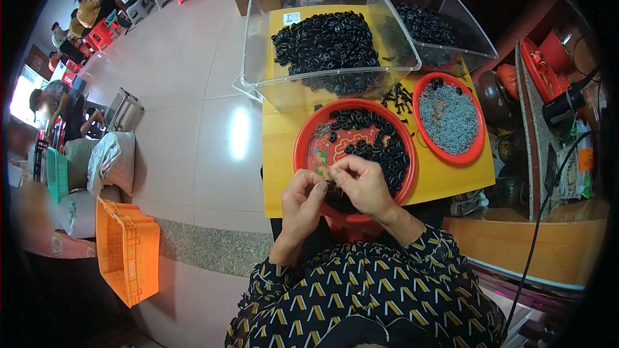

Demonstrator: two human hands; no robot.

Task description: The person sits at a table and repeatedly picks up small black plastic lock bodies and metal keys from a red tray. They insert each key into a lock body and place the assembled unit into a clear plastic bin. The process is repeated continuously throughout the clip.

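My left hand (302, 205) and my right hand (365, 185) meet over the near left part of a round red tray (412, 169). Thumb and fingers of each are pinched together, fingertips almost touching; whatever small thing they hold is hidden. Beneath them the tray holds many small black oval parts with holes (382, 149), and its printed bottom shows between them. To the right, a second red tray (480, 138) is filled with thin silvery screws or pins (449, 119). Several black screw-like pieces (398, 98) lie loose between the trays.
Two clear plastic bins (248, 38) (480, 55) of black parts stand at the back of the yellow table (280, 154). An orange crate (129, 251) and white sacks (116, 161) are on the left floor. A cluttered shelf (529, 129) borders the right. Other people sit far left.
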